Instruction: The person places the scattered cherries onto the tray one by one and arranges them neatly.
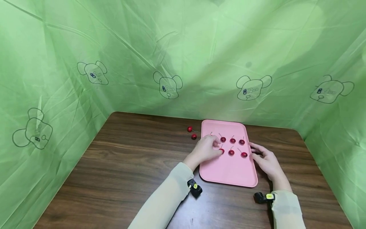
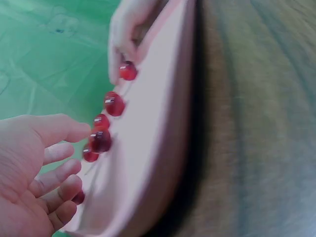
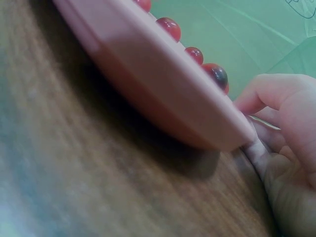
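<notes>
My left hand (image 1: pixel 205 149) is over the left part of a pink tray (image 1: pixel 226 173), its thumb and fingers apart. The thumb tip is beside a red cherry (image 2: pixel 100 139) with a thin stem, and whether it touches cannot be told. At the tray's right edge my right hand (image 1: pixel 267 161) holds the rim; in the right wrist view one digit lies on top and another below it. More stemmed cherries lie on the tray in two rows, among them a front right cherry (image 1: pixel 244 155) and a back right cherry (image 1: pixel 241 142). The left hand partly covers the rows' left end.
Two loose cherries lie on the brown wooden table (image 1: pixel 137 159) left of the tray, an upper cherry (image 1: pixel 190 128) and a lower cherry (image 1: pixel 193 136). Green cloth (image 1: pixel 200 63) with printed bear heads surrounds the back and sides. Each wrist wears a black strap.
</notes>
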Tool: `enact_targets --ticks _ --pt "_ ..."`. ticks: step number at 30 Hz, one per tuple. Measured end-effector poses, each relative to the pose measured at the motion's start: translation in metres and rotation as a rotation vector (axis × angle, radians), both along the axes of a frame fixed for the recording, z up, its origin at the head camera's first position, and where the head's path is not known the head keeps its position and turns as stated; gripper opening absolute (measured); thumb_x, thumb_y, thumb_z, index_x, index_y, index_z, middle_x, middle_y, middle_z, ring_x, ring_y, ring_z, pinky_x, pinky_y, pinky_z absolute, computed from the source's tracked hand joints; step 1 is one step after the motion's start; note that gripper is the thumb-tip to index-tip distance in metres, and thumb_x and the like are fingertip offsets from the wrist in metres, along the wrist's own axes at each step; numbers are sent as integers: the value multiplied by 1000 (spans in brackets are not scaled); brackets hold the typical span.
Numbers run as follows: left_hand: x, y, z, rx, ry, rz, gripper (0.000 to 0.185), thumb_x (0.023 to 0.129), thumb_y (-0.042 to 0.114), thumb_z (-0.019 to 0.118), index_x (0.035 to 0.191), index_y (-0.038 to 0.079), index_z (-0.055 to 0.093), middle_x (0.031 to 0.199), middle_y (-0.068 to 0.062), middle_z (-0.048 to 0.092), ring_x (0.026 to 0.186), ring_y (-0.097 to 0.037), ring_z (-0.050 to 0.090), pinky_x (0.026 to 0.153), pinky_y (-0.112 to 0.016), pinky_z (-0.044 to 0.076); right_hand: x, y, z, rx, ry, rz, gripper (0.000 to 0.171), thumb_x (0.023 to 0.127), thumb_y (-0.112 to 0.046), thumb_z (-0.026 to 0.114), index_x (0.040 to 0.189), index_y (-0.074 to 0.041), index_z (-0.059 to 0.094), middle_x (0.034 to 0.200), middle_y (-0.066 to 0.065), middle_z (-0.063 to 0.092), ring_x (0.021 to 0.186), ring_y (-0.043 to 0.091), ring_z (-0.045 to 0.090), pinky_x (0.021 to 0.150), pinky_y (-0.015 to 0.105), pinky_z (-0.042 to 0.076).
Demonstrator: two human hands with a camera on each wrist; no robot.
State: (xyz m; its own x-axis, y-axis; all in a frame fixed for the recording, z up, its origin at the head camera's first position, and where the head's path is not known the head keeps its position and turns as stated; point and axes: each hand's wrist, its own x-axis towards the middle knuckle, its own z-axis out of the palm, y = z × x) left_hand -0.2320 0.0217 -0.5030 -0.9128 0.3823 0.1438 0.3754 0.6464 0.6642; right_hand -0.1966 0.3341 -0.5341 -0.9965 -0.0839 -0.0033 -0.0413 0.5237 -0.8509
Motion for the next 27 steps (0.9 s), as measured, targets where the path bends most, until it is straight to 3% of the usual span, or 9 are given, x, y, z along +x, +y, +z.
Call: enact_targets --ticks 4,8,12,17,22,27 --pt "-5 -14 11 86 2 49 30 91 22 86 118 11 77 112 -3 75 103 -17 70 92 -27 54 -1 0 0 -5 -2 -2 53 109 -16 66 160 -5 55 139 28 67 103 -4 66 84 14 54" --pt "-11 -41 18 158 31 141 30 95 21 84 121 9 76 114 -7 74 98 -21 69 91 -34 55 -1 -1 -1 -12 -5 -1 54 109 -15 66 161 -5 53 141 27 66 105 -3 65 84 14 54" --pt "-20 -77 11 220 87 259 27 95 20 81 119 9 76 111 -9 73 93 -26 69 88 -40 56 -2 -2 -1 -15 -8 2 54 109 -10 65 160 -2 52 141 30 65 105 -3 65 83 14 53" --pt "-27 -113 -6 282 114 361 29 95 16 78 123 8 76 120 -11 74 95 -30 70 90 -44 55 -2 1 -4 -31 2 4 54 109 -11 66 160 -3 53 141 29 66 106 -4 64 84 14 54" --pt "-28 -127 -23 322 56 369 39 96 12 76 135 8 73 132 -12 71 101 -28 70 92 -43 55 0 0 -2 -37 0 1 53 109 -14 67 159 -5 55 140 28 66 104 -4 66 84 15 55" --pt "-32 -126 -30 295 18 302 47 99 14 74 145 11 68 140 -13 70 108 -29 70 97 -48 55 1 -2 -1 -36 3 -3 52 108 -13 68 158 -4 56 138 27 67 105 0 67 84 17 55"
